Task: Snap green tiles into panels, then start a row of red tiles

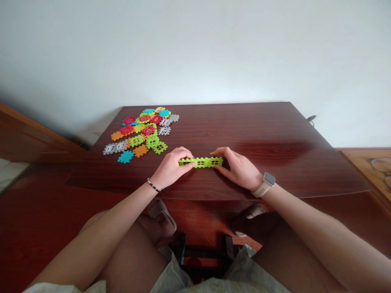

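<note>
Green strip (200,162) of toothed, window-cut squares held level between the two hands, over the near part of the dark wooden table (244,126). Left hand (171,167): thumb and fingers closed on the strip's left end, thumb laid along the near side, fingertips at the far edge; the window there is partly covered. Right hand (240,167): right end pinched, thumb set at the near edge, index finger bent over the far edge, the two parted only by the strip's width. Between the two sets of fingers, the middle window is left uncovered. Whether the strip is rested on the tabletop below the fingers cannot be told.

Beyond and to the left of the left fingers, similar pieces are spread, some overlapped: red, orange, yellow, green, blue, grey. Nearest to those fingertips, a green window piece (160,147); farther out to the left, a solid orange piece (141,151), then a solid blue piece (125,156). Grey window pieces (115,147) are seen at the spread's left side, well apart from the fingers.

Behind the fingers, a dark bracelet (152,185) is worn on the left wrist, a pale-strapped watch (263,185) on the right.
</note>
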`<state>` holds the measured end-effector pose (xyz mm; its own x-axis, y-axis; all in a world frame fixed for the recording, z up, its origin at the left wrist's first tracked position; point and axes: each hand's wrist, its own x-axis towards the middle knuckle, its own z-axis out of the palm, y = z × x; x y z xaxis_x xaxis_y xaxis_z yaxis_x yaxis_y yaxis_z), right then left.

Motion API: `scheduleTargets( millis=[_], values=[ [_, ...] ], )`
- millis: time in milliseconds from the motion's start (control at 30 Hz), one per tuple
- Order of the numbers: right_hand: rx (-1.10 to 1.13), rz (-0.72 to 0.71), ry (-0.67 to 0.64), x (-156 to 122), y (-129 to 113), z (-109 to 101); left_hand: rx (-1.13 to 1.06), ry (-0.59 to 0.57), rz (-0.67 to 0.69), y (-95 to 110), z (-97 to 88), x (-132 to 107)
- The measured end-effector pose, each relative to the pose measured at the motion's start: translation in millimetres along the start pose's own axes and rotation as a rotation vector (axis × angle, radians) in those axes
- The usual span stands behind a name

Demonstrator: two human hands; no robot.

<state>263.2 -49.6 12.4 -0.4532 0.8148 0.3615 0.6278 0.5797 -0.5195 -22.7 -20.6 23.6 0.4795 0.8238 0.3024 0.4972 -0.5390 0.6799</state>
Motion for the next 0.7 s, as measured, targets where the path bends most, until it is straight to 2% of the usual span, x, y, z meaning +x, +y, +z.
scheduleTargets(
  millis=[200, 500, 700],
  values=[
    [-0.012, -0.095, -0.016, 3, -5, -3, 0.009, 0.043, 0.078, 6, -1.0, -1],
    [0.017, -0.112, 0.032, 2, -10, -9, 0.031, 0.090, 0.156, 13, -0.7, -3],
    [0.029, -0.185, 0.047, 2, -11, -10, 0.018, 0.117, 0.218, 13, -0.6, -3]
  ],
)
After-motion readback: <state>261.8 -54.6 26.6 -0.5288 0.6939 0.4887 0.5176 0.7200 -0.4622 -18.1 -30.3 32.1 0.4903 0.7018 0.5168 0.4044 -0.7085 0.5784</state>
